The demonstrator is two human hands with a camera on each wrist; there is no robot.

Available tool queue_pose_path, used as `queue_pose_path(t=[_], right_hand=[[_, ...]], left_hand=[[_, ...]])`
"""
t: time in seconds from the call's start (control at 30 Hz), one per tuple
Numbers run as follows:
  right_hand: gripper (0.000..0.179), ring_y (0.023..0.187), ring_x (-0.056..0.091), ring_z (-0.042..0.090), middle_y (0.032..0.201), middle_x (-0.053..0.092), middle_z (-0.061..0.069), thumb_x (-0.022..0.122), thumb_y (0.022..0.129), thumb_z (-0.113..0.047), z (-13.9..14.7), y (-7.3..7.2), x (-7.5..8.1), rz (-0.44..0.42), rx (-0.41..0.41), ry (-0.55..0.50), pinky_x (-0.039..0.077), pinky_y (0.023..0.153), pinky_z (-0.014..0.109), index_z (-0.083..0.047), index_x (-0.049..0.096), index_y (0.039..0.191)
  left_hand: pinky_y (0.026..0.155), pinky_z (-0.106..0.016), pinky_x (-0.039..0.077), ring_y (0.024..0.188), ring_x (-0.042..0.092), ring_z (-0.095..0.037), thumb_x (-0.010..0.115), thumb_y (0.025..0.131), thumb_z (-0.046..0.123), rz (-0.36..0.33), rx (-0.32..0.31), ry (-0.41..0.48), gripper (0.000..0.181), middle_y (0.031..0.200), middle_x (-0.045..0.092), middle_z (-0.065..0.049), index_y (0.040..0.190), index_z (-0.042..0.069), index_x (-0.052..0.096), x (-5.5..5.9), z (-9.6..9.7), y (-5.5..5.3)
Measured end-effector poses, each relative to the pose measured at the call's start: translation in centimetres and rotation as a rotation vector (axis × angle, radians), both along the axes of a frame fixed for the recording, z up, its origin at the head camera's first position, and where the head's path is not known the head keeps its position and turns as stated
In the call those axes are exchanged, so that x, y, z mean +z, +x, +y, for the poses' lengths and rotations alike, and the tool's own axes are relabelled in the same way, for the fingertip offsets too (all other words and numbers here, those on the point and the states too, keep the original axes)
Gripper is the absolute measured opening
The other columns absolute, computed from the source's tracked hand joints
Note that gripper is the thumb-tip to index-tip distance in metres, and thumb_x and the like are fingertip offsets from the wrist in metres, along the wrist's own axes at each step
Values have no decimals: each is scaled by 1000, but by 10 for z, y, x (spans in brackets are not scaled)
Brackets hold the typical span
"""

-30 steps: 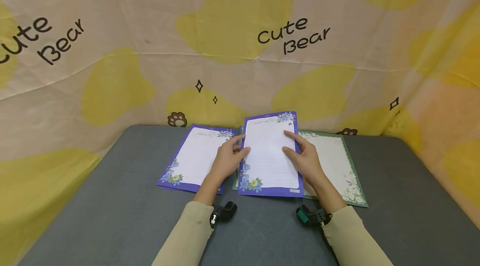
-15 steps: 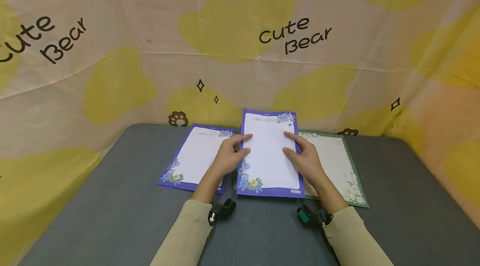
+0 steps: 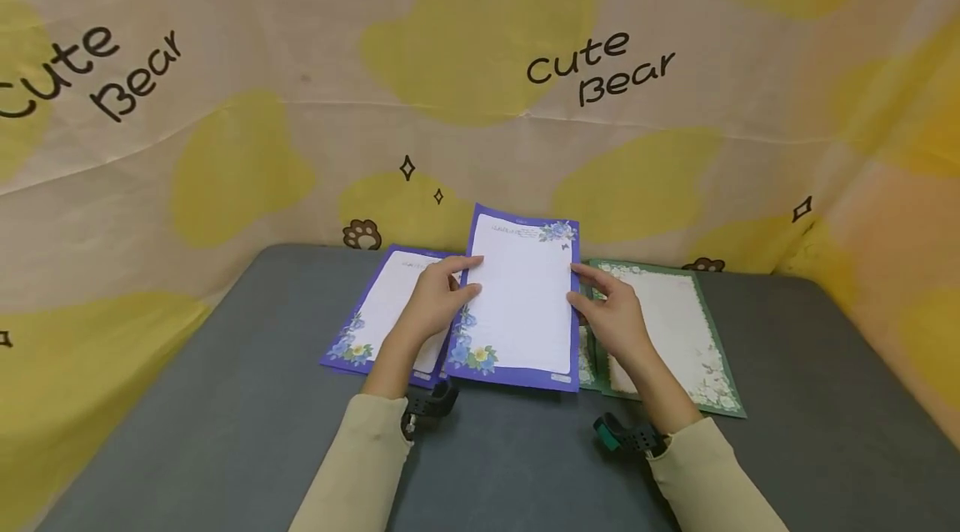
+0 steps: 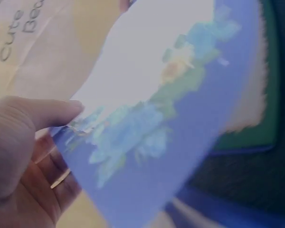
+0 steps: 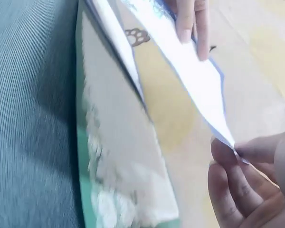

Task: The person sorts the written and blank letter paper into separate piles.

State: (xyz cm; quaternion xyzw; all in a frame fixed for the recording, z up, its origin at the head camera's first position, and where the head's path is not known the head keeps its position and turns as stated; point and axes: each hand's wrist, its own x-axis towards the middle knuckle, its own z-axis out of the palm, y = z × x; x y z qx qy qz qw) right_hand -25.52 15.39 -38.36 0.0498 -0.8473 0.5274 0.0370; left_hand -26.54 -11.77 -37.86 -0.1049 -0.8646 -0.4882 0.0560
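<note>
Both hands hold up one sheet of purple-bordered stationery paper (image 3: 521,298), white inside with blue flowers at two corners. My left hand (image 3: 431,303) pinches its left edge, thumb in front; in the left wrist view the thumb (image 4: 57,113) presses near the printed flowers. On the right edge, my right hand (image 3: 615,315) pinches the paper between thumb and fingers, and the right wrist view shows the sheet nearly edge-on there. Behind the left forearm lie purple sheets (image 3: 393,290), partly covered. Green-bordered sheets (image 3: 660,323) with white flowers lie to the right, partly behind the right hand.
The sheets lie on a dark grey table (image 3: 247,399). A cloth backdrop (image 3: 465,40) with yellow patches and "cute Bear" lettering hangs close behind the table's far edge. Each wrist carries a black strap mount, such as the right wrist mount (image 3: 626,434).
The held purple sheet has risen and shifted left, tilting slightly, with both hands gripping its edges. More of the green sheets shows beside it. The left hand has moved left and up.
</note>
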Motion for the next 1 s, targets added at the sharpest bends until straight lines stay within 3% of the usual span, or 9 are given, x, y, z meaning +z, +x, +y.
queue_pose_path(t=[0.07, 0.33, 0.43, 0.53, 0.63, 0.77, 0.83, 1.0], right_hand=[[49, 69, 71, 10, 143, 60, 20, 65, 98, -12, -3, 2, 5, 10, 24, -23, 61, 73, 35, -13, 56, 146], [46, 71, 72, 12, 141, 62, 16, 67, 97, -13, -23, 1, 19, 51, 74, -15, 61, 76, 35, -11, 60, 142], [46, 70, 72, 11, 141, 63, 16, 67, 96, -11, -35, -1, 22, 52, 86, -48, 61, 76, 33, -11, 60, 142], [46, 69, 72, 12, 140, 63, 15, 68, 95, -11, -51, -3, 22, 39, 93, -79, 61, 74, 31, -12, 61, 141], [47, 71, 75, 22, 139, 64, 16, 68, 94, -9, -69, -6, 19, 16, 103, -103, 62, 71, 30, -11, 61, 140], [49, 79, 76, 34, 138, 64, 17, 69, 92, -5, -91, -6, 15, -9, 122, -92, 63, 71, 35, -10, 61, 140], [50, 80, 76, 33, 139, 64, 16, 69, 92, -5, -101, -6, 15, -19, 133, -63, 63, 72, 37, -11, 61, 141], [52, 76, 75, 33, 140, 64, 15, 68, 91, -4, -118, -9, 13, -18, 146, 3, 56, 62, 27, -10, 59, 142]], left_hand=[[52, -23, 36, 59, 40, -16, 68, 96, 13, -3, 2, -16, 45, 117, 65, -11, 141, 16, 62, 7, -7, 2], [50, -25, 36, 57, 39, -17, 70, 96, 16, -13, 59, -62, 45, 84, 53, -11, 140, 18, 62, 25, -30, 7], [50, -26, 37, 57, 40, -17, 69, 97, 16, -9, 91, -76, 44, 91, 58, -12, 141, 18, 62, 29, -37, 9], [58, -28, 43, 67, 48, -19, 68, 97, 15, 10, 153, -156, 43, 119, 66, -14, 140, 16, 62, 32, -45, 11], [73, -36, 53, 85, 59, -24, 67, 98, 16, 27, 221, -270, 42, 140, 62, -12, 139, 15, 63, 32, -52, 11], [92, -49, 56, 104, 66, -33, 65, 99, 15, 36, 257, -361, 40, 144, 59, -14, 138, 13, 64, 29, -64, 12], [100, -53, 52, 116, 64, -37, 64, 99, 14, 38, 264, -374, 40, 144, 59, -16, 138, 11, 63, 27, -70, 12], [110, -57, 45, 135, 53, -42, 64, 98, 12, 29, 298, -392, 41, 145, 58, -19, 139, 8, 62, 24, -83, 11]])
